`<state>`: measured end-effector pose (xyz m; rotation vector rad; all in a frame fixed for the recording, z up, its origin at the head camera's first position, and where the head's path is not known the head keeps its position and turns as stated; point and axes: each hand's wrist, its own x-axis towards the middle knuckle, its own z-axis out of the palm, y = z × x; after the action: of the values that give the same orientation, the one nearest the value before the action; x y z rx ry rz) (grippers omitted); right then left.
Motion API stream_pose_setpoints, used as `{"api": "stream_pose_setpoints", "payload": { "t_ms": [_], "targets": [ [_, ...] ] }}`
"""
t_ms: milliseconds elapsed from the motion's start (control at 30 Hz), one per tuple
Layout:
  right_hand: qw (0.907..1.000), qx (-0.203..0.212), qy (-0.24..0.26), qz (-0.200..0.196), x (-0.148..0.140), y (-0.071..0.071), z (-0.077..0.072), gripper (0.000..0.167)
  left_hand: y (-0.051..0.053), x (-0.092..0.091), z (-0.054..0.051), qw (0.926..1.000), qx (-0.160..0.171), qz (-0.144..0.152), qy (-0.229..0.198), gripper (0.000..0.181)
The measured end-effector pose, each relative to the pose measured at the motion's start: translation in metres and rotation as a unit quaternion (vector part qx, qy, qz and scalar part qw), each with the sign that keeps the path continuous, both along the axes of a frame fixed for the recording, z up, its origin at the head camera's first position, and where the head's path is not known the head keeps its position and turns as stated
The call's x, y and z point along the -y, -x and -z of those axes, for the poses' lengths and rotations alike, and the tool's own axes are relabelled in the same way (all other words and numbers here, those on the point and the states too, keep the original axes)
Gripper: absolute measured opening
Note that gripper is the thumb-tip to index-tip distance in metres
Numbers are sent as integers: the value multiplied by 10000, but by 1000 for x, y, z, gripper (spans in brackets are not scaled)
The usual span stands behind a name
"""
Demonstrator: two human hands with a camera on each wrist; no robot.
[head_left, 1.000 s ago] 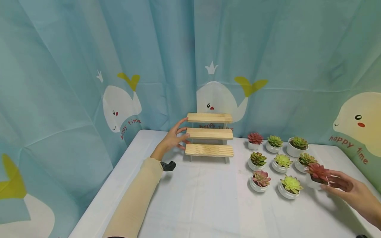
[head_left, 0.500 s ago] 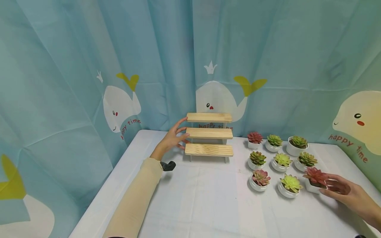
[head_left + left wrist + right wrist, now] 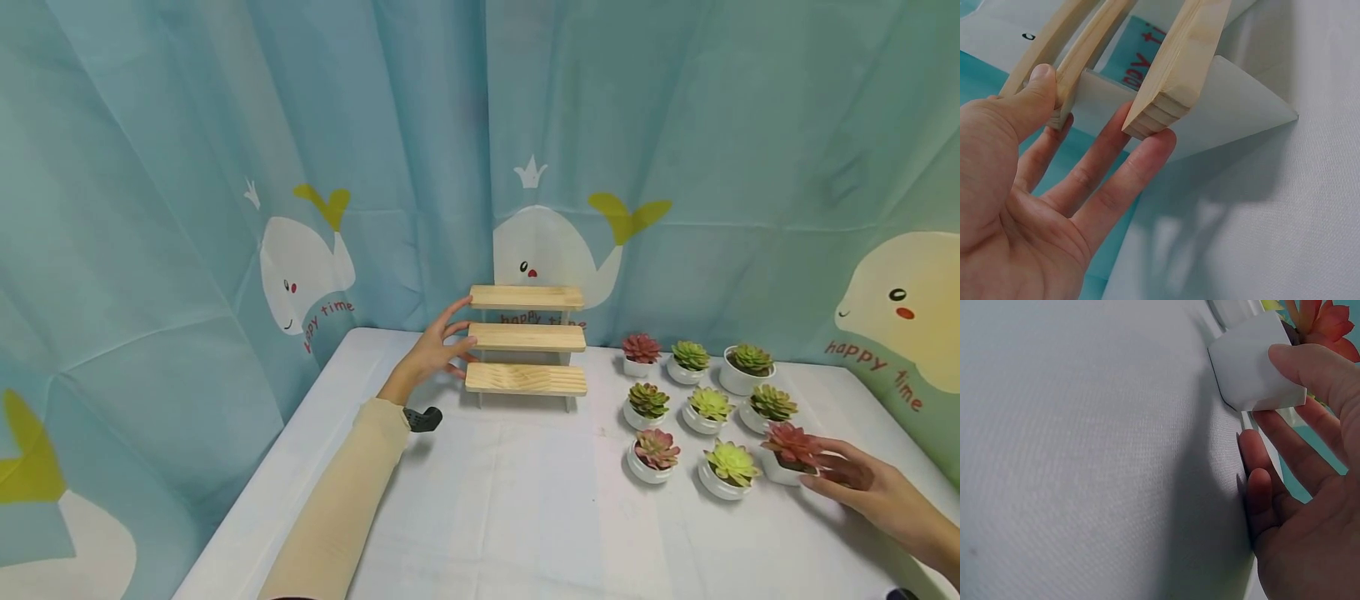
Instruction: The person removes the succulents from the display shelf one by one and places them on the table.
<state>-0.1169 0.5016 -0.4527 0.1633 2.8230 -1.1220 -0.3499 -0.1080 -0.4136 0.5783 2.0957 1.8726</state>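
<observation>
My left hand [image 3: 431, 348] holds the left end of a three-tier wooden display stand [image 3: 527, 379]. In the left wrist view, the thumb lies on one plank [image 3: 1094, 37], and fingertips [image 3: 1159, 145] touch the end of another plank [image 3: 1175, 75]. At the right, my right hand [image 3: 873, 492] grips a red artificial succulent [image 3: 791, 442] in a white pot. The right wrist view shows the thumb on one side of this pot [image 3: 1254, 369] and fingers on the far side. The pot sits at the tabletop or just above it; which, I cannot tell.
Several potted succulents stand in rows left of and behind the right hand, among them a yellow-green one [image 3: 731, 465], a pink one [image 3: 655, 450] and a red one [image 3: 641, 348]. A blue whale-print curtain [image 3: 420, 167] hangs behind the white-covered table [image 3: 525, 517].
My right hand has carried the red succulent slightly left and down, bringing it closer to the yellow-green one. The left hand keeps its place at the stand.
</observation>
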Motion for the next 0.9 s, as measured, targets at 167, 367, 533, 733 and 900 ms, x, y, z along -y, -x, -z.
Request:
{"api": "stream_pose_setpoints", "payload": {
  "t_ms": [167,367,533,733,900],
  "targets": [
    [10000,87,35,3,1,0,-1,46,0,1,0,10000,-56,8,81,75],
    [9998,179,-23,3,0,3,-1,59,-1,1,-2,10000,-45,11,53,75],
    [9997,98,44,-204,-4,2,-3,63,-2,3,-3,9999,-73,28,141,75],
    [9970,-119,556,-516,-8,0,-15,56,-2,4,-7,9995,-120,21,299,75],
    [9960,-204,544,-681,-7,1,-29,56,-4,3,-13,9987,-159,-11,481,77]
  ]
}}
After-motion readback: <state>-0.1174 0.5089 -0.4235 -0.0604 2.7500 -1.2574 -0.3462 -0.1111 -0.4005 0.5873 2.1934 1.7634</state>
